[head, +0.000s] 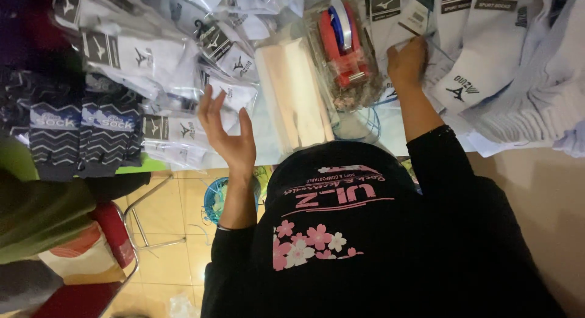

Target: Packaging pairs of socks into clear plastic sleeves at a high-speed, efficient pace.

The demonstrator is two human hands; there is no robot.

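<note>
My left hand [226, 130] hovers open, palm turned up and fingers spread, above the table's near edge, next to bagged white sock packs [177, 130]. My right hand [407, 62] reaches further over the table, its fingers bent down on a white sock pack in a clear bag [426, 35]. Between the hands lie a long cream stack wrapped in plastic [295, 92] and a red tape dispenser with a blue roll [342, 45] inside a clear bag. Black sleeves and a black shirt with pink flowers [317, 239] fill the lower part of the view.
Dark zigzag-patterned socks [79, 132] hang at the left edge. More white sock packs [152, 56] cover the back left, and a pile of white socks [536, 92] sits at right. Below are a red chair [106, 245], green cloth [36, 208] and a blue basket [214, 199] on the tiled floor.
</note>
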